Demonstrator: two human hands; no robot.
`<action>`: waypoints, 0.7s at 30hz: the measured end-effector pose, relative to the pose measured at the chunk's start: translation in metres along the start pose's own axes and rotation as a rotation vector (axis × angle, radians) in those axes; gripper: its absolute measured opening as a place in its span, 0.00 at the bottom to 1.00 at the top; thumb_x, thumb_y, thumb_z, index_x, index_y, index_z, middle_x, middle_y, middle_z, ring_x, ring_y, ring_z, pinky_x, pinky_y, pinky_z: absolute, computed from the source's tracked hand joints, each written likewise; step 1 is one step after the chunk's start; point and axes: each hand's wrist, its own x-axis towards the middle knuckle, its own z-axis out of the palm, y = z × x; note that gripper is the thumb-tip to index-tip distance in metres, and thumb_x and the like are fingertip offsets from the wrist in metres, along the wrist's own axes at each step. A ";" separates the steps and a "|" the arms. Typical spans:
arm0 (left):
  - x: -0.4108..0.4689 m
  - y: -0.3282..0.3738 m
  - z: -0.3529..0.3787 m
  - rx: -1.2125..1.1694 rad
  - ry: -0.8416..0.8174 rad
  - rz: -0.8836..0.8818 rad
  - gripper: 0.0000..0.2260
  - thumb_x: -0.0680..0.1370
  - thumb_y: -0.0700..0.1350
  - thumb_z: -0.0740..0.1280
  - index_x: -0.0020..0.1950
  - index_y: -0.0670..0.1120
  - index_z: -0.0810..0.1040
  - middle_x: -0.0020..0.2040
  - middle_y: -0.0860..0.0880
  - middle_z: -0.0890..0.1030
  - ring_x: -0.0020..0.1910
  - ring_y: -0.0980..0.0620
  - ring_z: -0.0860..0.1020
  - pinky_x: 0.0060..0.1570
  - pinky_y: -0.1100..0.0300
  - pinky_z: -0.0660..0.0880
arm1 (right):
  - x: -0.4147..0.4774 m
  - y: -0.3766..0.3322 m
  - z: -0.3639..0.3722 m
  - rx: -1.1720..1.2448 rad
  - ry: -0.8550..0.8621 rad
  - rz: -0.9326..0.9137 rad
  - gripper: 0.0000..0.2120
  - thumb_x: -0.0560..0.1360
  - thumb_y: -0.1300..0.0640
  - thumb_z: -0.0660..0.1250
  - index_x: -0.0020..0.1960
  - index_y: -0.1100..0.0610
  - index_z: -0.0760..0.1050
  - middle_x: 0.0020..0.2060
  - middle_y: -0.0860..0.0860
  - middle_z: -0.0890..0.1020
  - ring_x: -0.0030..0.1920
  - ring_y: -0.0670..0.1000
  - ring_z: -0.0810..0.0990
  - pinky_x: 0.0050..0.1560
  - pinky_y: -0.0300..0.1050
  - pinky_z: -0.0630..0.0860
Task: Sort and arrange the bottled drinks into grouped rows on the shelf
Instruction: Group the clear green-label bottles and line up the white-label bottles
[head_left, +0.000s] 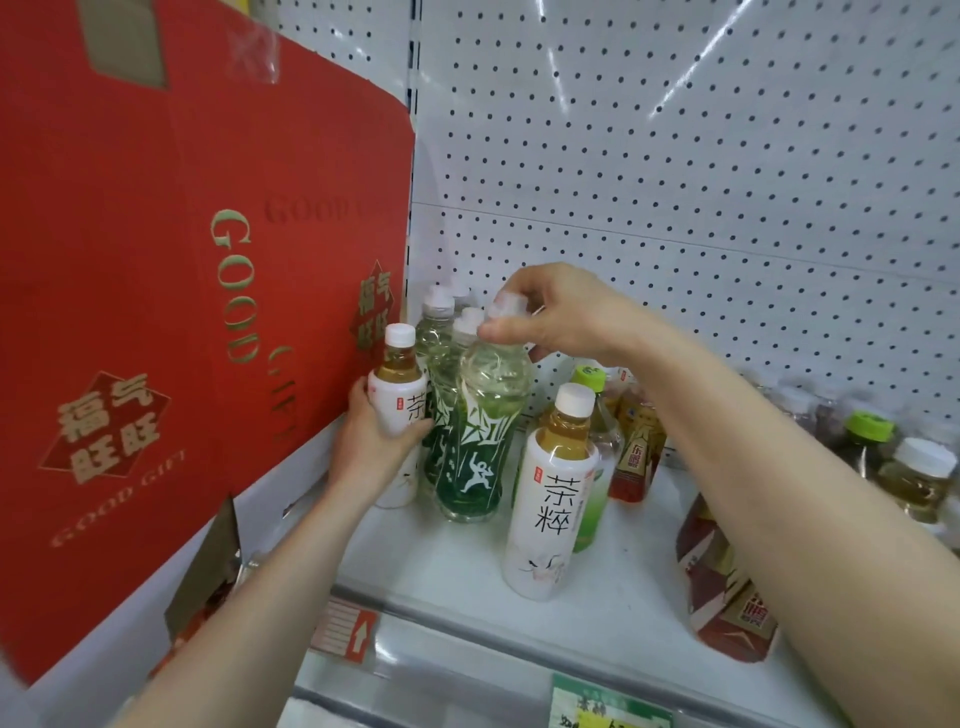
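Left hand (371, 434) grips a white-label tea bottle (399, 387) beside the red carton (156, 260); right hand (563, 317) pinches the neck of a green-label bottle (480, 426) standing next to it on the shelf (613, 603), other bottles (550, 493) at right

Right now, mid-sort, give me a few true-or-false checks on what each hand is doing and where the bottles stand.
1. The left hand grips a white-label tea bottle beside the red box. True.
2. The right hand holds nothing. False: it pinches the top of a green-label bottle.
3. A second white-label tea bottle stands untouched near the front of the shelf. True.
4. The red box sits at the shelf's right end. False: it is on the left.
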 end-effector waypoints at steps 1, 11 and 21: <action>0.001 -0.003 0.002 0.019 0.005 0.007 0.35 0.70 0.49 0.78 0.71 0.43 0.66 0.64 0.44 0.78 0.60 0.42 0.77 0.57 0.47 0.75 | 0.001 0.000 0.002 -0.009 -0.020 0.007 0.26 0.70 0.44 0.76 0.61 0.58 0.76 0.50 0.53 0.81 0.46 0.57 0.85 0.50 0.56 0.82; -0.046 -0.026 -0.047 0.005 0.051 0.074 0.29 0.69 0.54 0.77 0.66 0.53 0.70 0.56 0.55 0.79 0.54 0.51 0.78 0.50 0.53 0.73 | 0.044 -0.031 0.029 -0.071 -0.173 -0.127 0.21 0.70 0.50 0.78 0.59 0.58 0.78 0.52 0.50 0.83 0.48 0.50 0.83 0.52 0.47 0.80; -0.056 -0.008 -0.063 -0.029 0.085 0.106 0.29 0.69 0.56 0.76 0.66 0.57 0.69 0.54 0.59 0.79 0.52 0.56 0.79 0.50 0.53 0.76 | 0.082 -0.040 0.056 -0.387 -0.143 -0.209 0.30 0.71 0.46 0.76 0.67 0.58 0.75 0.62 0.53 0.80 0.60 0.53 0.78 0.52 0.39 0.69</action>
